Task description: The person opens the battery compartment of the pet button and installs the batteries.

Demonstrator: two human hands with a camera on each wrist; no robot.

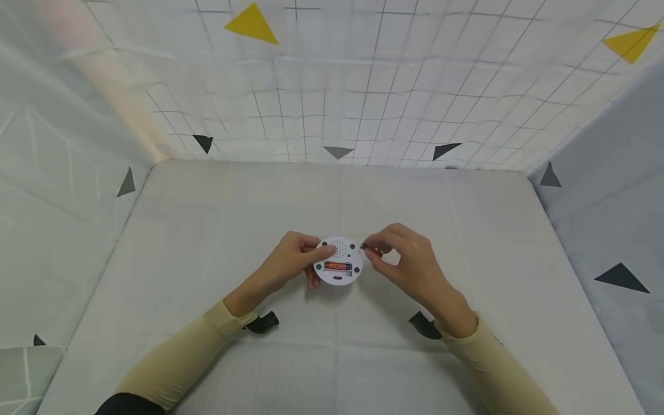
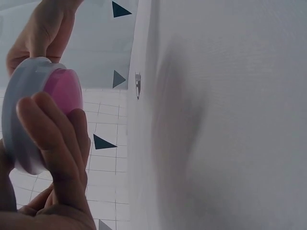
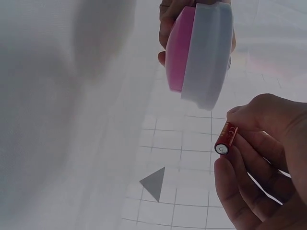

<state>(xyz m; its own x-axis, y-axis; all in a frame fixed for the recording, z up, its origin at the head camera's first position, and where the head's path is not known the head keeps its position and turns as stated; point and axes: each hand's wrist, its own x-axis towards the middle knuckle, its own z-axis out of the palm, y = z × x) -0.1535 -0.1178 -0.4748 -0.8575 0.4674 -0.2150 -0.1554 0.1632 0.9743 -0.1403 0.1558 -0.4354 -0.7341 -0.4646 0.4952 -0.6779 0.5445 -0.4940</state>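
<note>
My left hand [image 1: 290, 259] grips a round white device [image 1: 338, 278], its thumb across a patch of small speaker holes. The underside faces up, with dark round feet and an uncovered battery compartment where a red-orange battery [image 1: 337, 266] lies. The device's opposite side is a pink dome [image 2: 65, 92], which my left fingers [image 2: 53, 132] press against. Just right of the device, my right hand [image 1: 410, 259] pinches a red battery [image 3: 226, 138] between thumb and fingers. This battery is apart from the device, one flat metal end showing in the right wrist view.
A white-covered table [image 1: 249, 202] lies beneath both hands. Behind it hangs a white sheet [image 1: 311, 75] with grid lines and triangle marks, and pale sheets stand on both sides. A small shiny item [image 2: 138, 85], its kind unclear, shows in the left wrist view.
</note>
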